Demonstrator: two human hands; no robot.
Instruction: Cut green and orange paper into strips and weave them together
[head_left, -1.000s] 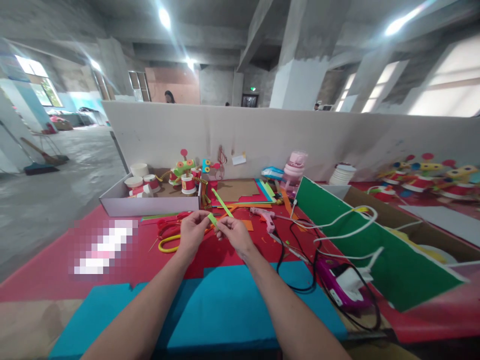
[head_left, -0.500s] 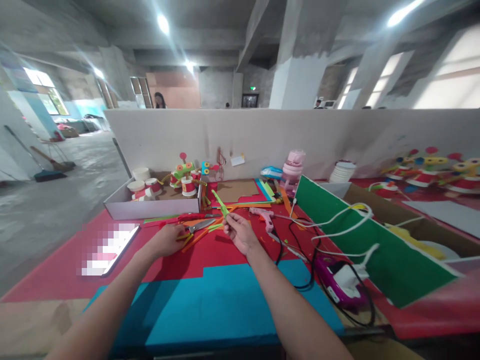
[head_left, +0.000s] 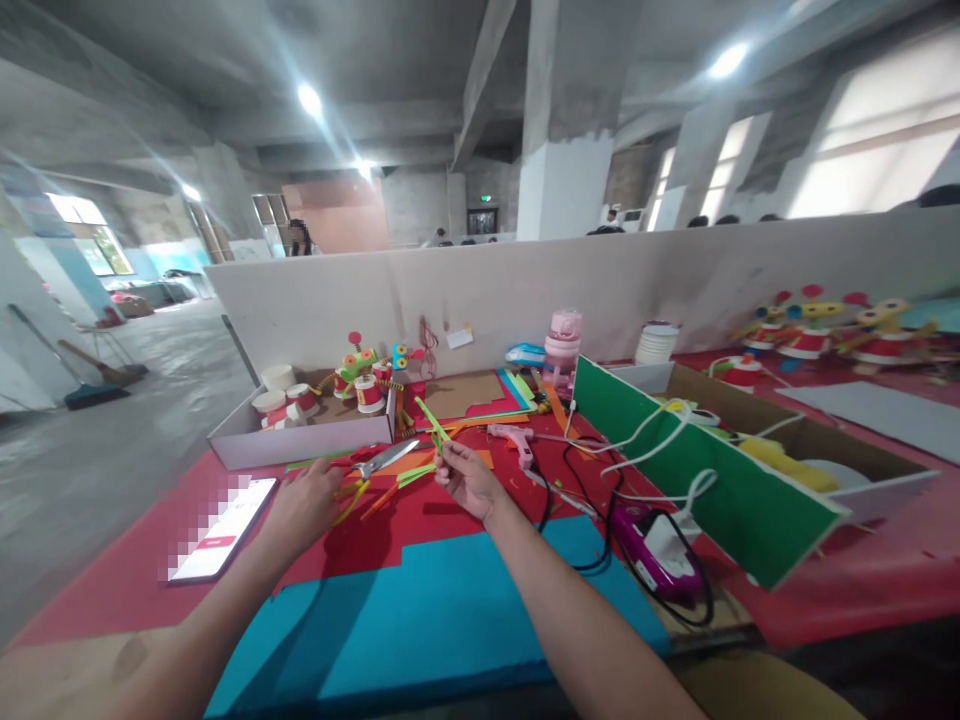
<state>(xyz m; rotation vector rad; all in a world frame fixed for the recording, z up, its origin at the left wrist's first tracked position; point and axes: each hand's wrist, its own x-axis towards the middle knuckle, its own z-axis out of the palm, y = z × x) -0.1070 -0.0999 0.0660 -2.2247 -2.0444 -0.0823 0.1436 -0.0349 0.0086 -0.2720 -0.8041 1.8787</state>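
Observation:
My right hand (head_left: 469, 480) is closed in a pinch on a light-green paper strip (head_left: 429, 415), which slants up and to the left from the fingertips. A pair of scissors (head_left: 390, 457) with yellow handles lies on the red table cover, blades pointing to the upper right. Just left of its handles is my left hand (head_left: 309, 497), palm down over the cover. Its fingers are stretched forward beside red pieces, with nothing visible in them. Several green and orange paper strips (head_left: 415, 475) lie between the two hands.
A pink glue gun (head_left: 517, 440) with its cable lies right of my right hand. Beyond are a purple power strip (head_left: 652, 555) and a green-sided box (head_left: 697, 470). A box of cup figures (head_left: 300, 440) stands back left; a phone (head_left: 225, 530) lies left. Blue board (head_left: 450, 610) covers the front.
My left hand has come off the scissors' handles and moved left; the scissors now lie by themselves. My right hand still pinches the green strip. The camera view has shifted slightly.

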